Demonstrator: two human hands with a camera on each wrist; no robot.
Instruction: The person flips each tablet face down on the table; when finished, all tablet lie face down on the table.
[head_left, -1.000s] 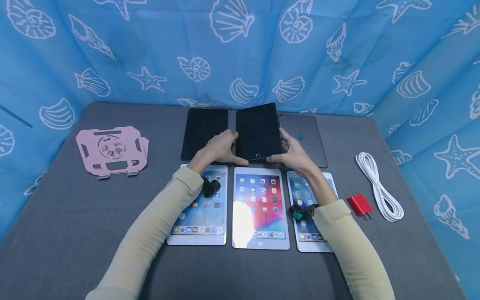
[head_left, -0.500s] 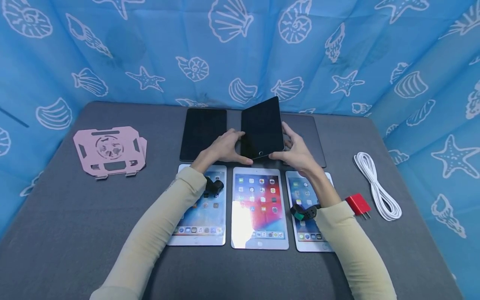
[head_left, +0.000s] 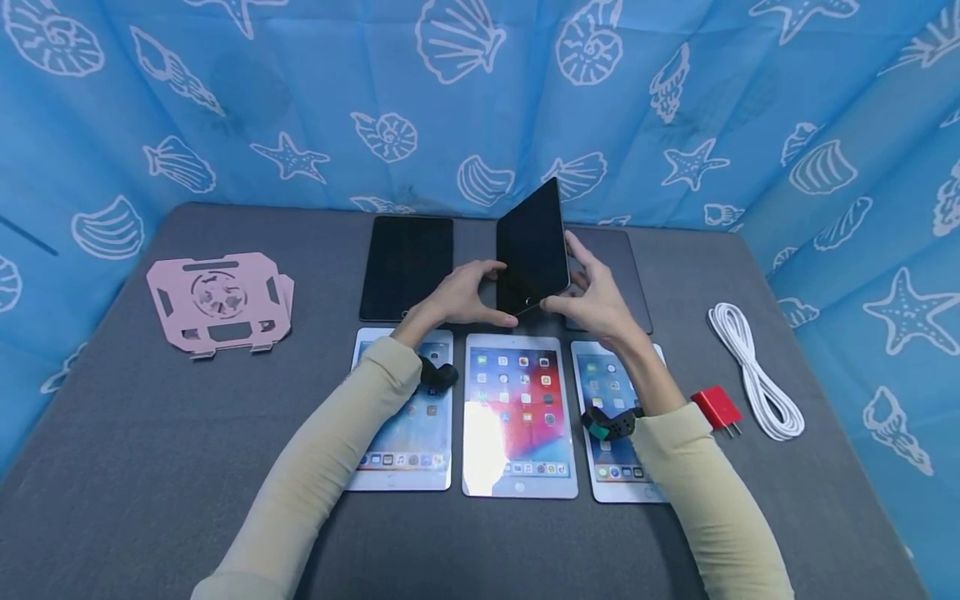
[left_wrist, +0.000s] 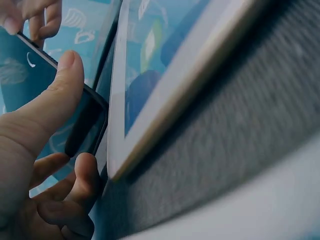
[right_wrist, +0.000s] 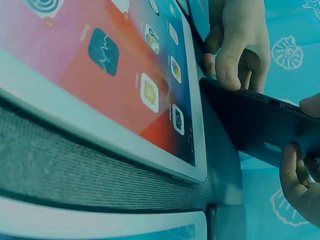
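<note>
Over the grey table [head_left: 150, 417], above the lit tablets, my left hand [head_left: 461, 298] and right hand [head_left: 596, 300] pinch the dark tablet's [head_left: 531, 242] lower edges; I'd keep thumbs firm while tilting it.

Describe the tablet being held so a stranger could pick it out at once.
Start at the grey table with three lit tablets along its near edge. Just behind the middle lit tablet, the left hand and right hand grip a dark tablet by its lower corners. It alone is off the table and tilted up; every other tablet lies flat.
</note>
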